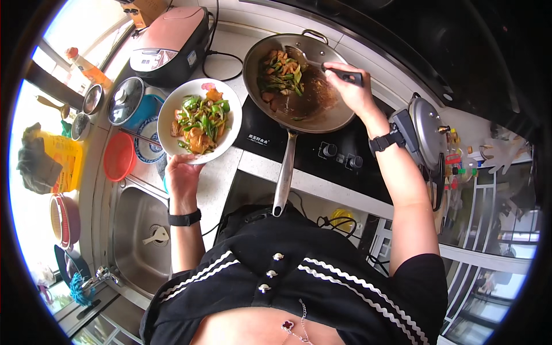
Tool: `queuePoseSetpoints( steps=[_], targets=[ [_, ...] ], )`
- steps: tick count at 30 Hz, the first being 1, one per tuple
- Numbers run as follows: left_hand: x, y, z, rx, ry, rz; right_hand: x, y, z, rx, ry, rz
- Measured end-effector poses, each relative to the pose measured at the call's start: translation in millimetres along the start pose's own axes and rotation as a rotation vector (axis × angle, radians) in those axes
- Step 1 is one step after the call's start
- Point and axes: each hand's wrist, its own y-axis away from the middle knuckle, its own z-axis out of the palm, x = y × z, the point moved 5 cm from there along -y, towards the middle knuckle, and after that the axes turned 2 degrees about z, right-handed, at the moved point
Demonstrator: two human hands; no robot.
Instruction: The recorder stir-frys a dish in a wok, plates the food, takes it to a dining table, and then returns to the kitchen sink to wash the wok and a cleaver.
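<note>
My left hand [183, 173] grips the near rim of a white plate [166, 125], which holds stir-fried green peppers and browned meat slices [202, 123]. To the right, a steel wok [332, 123] sits over the black cooktop, its long metal handle [285, 177] pointing towards me. More peppers and meat [282, 73] lie in the left part of the wok. My right hand [351, 86] is closed around the black handle of a metal spatula [302, 56]; its blade is in the wok beside the food, partly hidden.
A pink and black rice cooker [168, 47] stands behind the plate. On the left are a blue pot with a glass lid [126, 101], a red plastic basket [118, 156] and a steel sink [140, 258]. A silver pressure cooker [427, 129] stands right of my right forearm.
</note>
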Motion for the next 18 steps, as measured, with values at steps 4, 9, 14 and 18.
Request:
queuePoseSetpoints(
  steps=[4, 9, 14, 18],
  targets=[
    [5, 16, -22, -0.047, 0.0, 0.008, -50, 21, 18, -0.356, 0.163, -0.404],
    [0, 26, -29, 0.004, -0.052, -0.01, -76, 29, 3, -0.421, 0.24, -0.516],
    [-4, 24, -32, -0.092, 0.012, 0.009, -31, 11, 1, -0.408, 0.463, -0.499],
    [-5, 31, -23, 0.068, -0.012, -0.005, -49, 28, 4, -0.535, 0.427, -0.461]
  ],
)
